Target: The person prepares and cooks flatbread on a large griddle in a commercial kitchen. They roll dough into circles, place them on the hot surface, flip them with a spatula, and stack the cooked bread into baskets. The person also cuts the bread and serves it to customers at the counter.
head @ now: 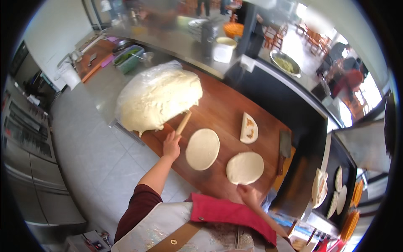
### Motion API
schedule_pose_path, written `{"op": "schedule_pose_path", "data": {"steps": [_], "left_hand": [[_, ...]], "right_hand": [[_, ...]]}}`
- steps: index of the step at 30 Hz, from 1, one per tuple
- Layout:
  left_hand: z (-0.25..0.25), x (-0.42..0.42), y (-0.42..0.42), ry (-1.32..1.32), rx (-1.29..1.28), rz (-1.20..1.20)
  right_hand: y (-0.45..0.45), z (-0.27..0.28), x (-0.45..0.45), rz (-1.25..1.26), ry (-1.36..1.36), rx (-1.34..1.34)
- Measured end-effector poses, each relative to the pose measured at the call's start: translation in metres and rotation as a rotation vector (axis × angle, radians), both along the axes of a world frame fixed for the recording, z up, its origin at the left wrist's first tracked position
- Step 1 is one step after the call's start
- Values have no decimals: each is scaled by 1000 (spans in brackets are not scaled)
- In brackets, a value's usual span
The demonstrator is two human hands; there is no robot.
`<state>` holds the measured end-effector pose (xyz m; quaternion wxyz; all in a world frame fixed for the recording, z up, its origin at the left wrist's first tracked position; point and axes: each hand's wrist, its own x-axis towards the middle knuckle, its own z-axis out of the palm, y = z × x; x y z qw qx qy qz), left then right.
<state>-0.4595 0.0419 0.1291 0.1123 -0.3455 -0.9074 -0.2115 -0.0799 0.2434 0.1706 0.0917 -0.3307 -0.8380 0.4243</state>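
My left hand [172, 146] grips one end of a wooden rolling pin [183, 123], whose far end lies by a large mound of dough [160, 94] partly under clear plastic. Right of the pin, a flat oval of dough [202, 149] rests on the wooden board [217, 107]. A second dough round [245, 168] lies nearer the board's right side, and my right hand [248, 193] is at its near edge, fingers curled; whether they pinch the dough is unclear. Farther back sits a half-moon flatbread [249, 128] with brown patches.
A cleaver [285, 144] lies at the board's right edge. Beyond it, a black griddle [341, 176] carries several flatbreads. A green container of chopped greens [128, 59] stands behind the dough mound. A metal bowl [285, 64] sits on the back ledge, with people beyond.
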Motion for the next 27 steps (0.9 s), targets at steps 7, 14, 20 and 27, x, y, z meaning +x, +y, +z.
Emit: {"op": "schedule_pose_path", "data": {"steps": [7, 14, 20, 27], "left_hand": [[34, 70, 20, -7, 82, -122], [36, 154, 108, -315, 171, -647], [3, 169, 177, -488, 182, -562], [-10, 156, 208, -1151, 405, -490]], "right_hand": [[160, -7, -12, -409, -52, 463], [203, -13, -24, -519, -382, 292], [140, -23, -5, -562, 211, 400], [81, 47, 33, -50, -70, 387]]}}
